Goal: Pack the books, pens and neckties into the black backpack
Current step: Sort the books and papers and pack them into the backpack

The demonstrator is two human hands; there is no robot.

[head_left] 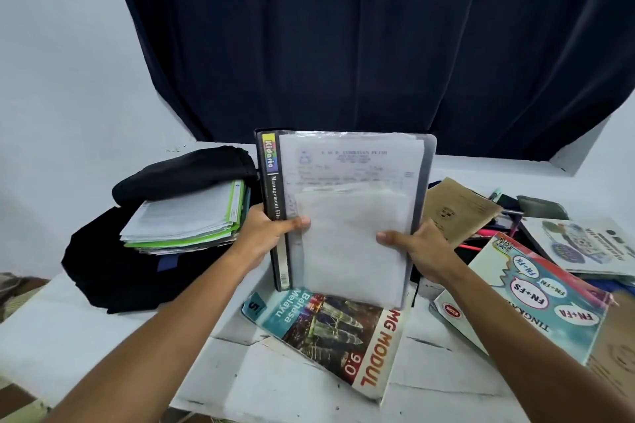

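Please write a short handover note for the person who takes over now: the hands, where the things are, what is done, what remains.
Left hand and right hand both grip the management file, upright above the table.
Black backpack lies at left, open, with a paper stack sticking out.
Left to pack: the file, the Bahasa Melayu book, the teal workbook, the brown booklet, pens at right. No neckties clearly seen.

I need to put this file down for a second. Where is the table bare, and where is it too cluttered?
Bare table shows at the near left, between the black backpack and the Bahasa Melayu book. A narrower strip lies between that book and the FN+FS book. The right side is crowded: the brown booklet, pens and overlapping books.
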